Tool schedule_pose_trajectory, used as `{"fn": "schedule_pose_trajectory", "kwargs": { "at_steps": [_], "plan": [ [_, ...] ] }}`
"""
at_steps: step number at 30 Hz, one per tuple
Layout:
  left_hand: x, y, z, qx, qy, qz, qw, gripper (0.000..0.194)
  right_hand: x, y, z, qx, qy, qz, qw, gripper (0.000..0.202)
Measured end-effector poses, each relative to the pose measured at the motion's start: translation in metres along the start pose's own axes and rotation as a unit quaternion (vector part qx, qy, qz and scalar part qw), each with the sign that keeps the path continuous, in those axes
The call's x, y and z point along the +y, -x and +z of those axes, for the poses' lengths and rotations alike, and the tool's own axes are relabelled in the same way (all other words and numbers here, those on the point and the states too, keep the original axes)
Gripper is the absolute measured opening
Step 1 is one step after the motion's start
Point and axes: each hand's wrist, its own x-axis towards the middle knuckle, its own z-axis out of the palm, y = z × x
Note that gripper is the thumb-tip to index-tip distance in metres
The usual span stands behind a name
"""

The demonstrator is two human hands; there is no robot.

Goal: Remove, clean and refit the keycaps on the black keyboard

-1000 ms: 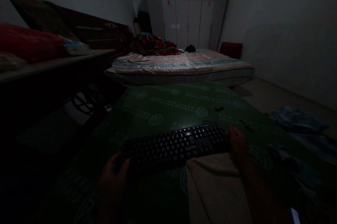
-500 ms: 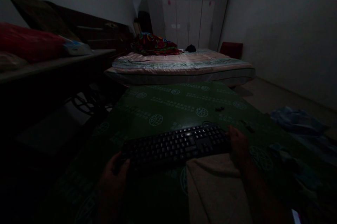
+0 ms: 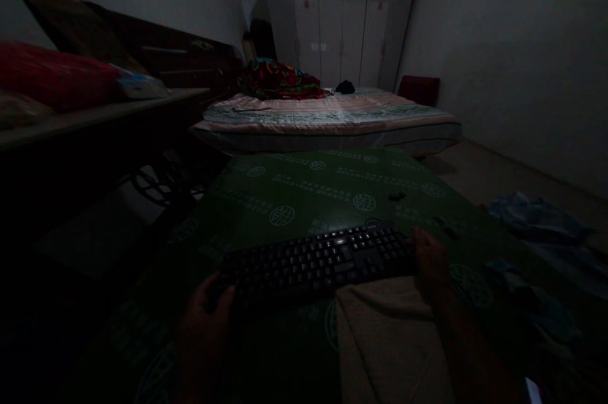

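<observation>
A black computer keyboard (image 3: 313,261) lies across the green printed tabletop (image 3: 304,189), its keys facing up. Its left end is gripped by my left hand (image 3: 206,312), thumb on the near side and fingers round the edge. At the opposite end, my right hand (image 3: 430,258) closes on the keyboard's right edge. A folded beige cloth (image 3: 387,334) lies just in front of the keyboard, beside my right forearm. Part of a cable loop shows behind the keyboard. The light is dim, so the fingers' undersides are hidden.
Small dark objects (image 3: 396,196) lie on the table beyond the keyboard. Crumpled cloth (image 3: 532,303) is at the right. A bed (image 3: 332,122) stands past the table. On the left a shelf (image 3: 180,97) carries a red bag (image 3: 57,78).
</observation>
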Motion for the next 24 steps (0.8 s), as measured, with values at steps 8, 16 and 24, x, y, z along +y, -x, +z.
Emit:
{"fn": "schedule_pose_trajectory", "kwargs": {
  "at_steps": [8, 16, 24],
  "plan": [
    [-0.015, -0.006, 0.005, 0.004, 0.001, -0.006, 1.0, 0.062, 0.006, -0.002, 0.002, -0.002, -0.005, 0.002, 1.0, 0.056],
    [-0.005, -0.002, 0.001, -0.001, 0.01, -0.01, 1.0, 0.059, 0.006, -0.002, 0.003, 0.003, -0.028, 0.004, 1.0, 0.059],
    [-0.003, -0.001, 0.0, -0.011, 0.004, -0.021, 1.0, 0.064, 0.012, -0.004, 0.003, -0.005, -0.027, 0.021, 0.999, 0.056]
  ]
}}
